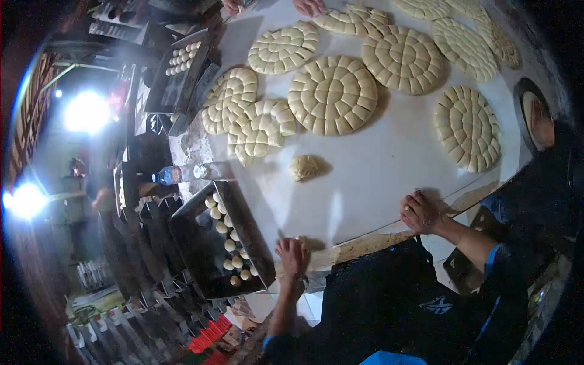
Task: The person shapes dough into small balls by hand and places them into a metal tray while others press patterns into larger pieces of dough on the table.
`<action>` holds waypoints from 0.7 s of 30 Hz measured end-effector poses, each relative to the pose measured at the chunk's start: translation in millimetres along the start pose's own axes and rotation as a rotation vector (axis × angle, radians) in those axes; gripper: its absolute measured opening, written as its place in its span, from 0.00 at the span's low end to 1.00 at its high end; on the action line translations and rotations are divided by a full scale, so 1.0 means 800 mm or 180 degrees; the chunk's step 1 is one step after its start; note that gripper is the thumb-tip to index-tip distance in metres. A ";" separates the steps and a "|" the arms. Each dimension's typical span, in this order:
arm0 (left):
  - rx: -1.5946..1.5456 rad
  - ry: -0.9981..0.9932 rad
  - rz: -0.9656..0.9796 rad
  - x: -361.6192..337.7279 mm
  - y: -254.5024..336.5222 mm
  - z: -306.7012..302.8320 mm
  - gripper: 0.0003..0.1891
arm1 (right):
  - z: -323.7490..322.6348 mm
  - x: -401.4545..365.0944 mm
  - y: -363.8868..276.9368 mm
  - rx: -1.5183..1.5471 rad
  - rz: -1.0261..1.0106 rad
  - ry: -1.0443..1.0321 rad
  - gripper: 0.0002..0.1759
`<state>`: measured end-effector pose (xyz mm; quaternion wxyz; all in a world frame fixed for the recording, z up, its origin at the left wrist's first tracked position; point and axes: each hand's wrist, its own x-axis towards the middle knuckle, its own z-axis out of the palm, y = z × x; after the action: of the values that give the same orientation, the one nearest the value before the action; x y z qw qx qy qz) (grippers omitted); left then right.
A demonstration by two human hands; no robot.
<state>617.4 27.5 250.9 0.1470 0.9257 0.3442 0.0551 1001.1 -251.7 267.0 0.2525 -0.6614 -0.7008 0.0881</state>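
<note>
My left hand rests at the front edge of the white table, fingers curled down. A small pale bit shows by its fingertips, but what lies under the palm is hidden. To its right, my right hand is also closed on the table near the edge, its contents hidden. Beside my left hand stands a dark baking tray with several round dough balls along its right side. A rough dough lump lies on the table beyond my hands.
Large dough rounds cut into pieces, such as a near one and a right one, cover the far table. A plastic bottle lies behind the tray. Another tray holds dough balls. Another person's hand shows at the far edge.
</note>
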 end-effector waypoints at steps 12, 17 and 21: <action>-0.0579 0.0613 0.0993 0.050 0.125 0.052 0.10 | 0.057 0.092 -0.041 -0.0101 0.0132 0.0230 0.14; -0.0171 0.0322 0.0432 0.081 0.043 -0.054 0.08 | 0.020 0.112 0.048 -0.0498 0.0233 0.0549 0.12; -0.0693 0.1166 -0.0374 0.158 0.056 0.030 0.09 | 0.037 0.202 0.000 -0.0365 0.0621 0.1116 0.10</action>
<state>745.8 72.4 242.5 0.1841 0.8572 0.4105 0.2505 987.7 -88.2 279.6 0.3228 -0.7446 -0.5826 -0.0444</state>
